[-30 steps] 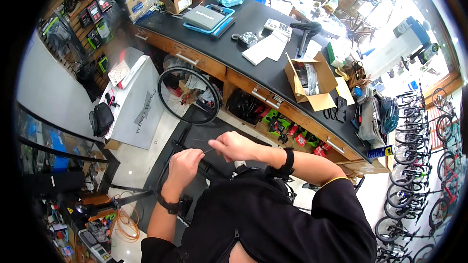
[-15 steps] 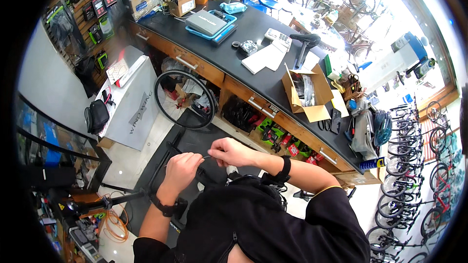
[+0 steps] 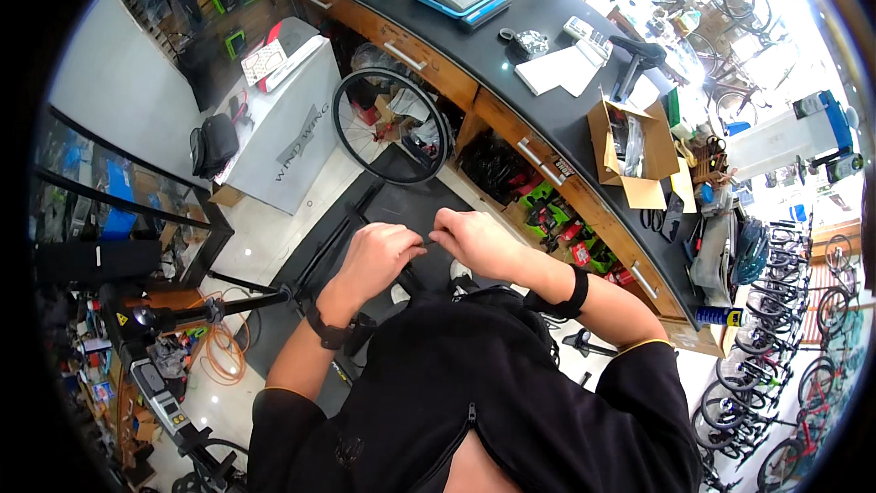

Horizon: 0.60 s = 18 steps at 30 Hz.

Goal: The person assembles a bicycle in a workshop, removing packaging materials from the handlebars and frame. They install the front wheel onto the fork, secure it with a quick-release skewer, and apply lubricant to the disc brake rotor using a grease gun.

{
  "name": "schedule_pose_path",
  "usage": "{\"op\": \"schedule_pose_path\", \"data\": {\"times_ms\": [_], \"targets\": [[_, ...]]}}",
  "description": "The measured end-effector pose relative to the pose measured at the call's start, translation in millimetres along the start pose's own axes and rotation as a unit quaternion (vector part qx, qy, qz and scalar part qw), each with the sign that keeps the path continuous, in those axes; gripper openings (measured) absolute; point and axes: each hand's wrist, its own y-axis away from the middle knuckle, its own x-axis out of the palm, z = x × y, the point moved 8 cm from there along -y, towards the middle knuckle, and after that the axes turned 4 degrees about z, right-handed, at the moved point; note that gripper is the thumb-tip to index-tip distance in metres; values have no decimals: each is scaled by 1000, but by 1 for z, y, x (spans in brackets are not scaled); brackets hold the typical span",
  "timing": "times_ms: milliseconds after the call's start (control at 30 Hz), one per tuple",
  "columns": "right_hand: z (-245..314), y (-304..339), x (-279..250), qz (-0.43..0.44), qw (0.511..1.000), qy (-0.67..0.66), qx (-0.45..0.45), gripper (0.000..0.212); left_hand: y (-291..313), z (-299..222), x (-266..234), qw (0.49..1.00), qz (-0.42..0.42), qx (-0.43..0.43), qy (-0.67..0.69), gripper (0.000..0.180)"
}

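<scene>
In front of my body, my left hand (image 3: 379,257) and my right hand (image 3: 474,243) are closed in pinches, fingertips almost meeting. Between them shows a bit of something thin and dark, too small to name. Each wrist wears a black band. Below and to the left of my hands are the black tubes of what looks like a bicycle frame (image 3: 324,260), partly covered by my left arm. Farther off, a bicycle wheel (image 3: 339,119) with a black rim leans upright against the workbench.
A long dark-topped workbench (image 3: 511,82) curves across the far side, bearing an open cardboard box (image 3: 659,164), papers and a bicycle saddle (image 3: 639,50). A large grey carton (image 3: 283,141) stands at left. The black arm of a repair stand (image 3: 242,303) reaches in beside orange cable (image 3: 222,351).
The whole view has shifted, so the bench and wheel sit higher and farther right. My hands stay pinched close together, with little visible change between them.
</scene>
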Motion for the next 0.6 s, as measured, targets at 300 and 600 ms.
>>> {"op": "schedule_pose_path", "data": {"times_ms": [300,600], "targets": [[4,-4,-1,41,997,-59,4,24,-4,7,0,995,-21,-57,82,15],[-14,-6,2,56,989,-134,20,17,-3,4,-6,997,-25,-72,-12,21]]}}
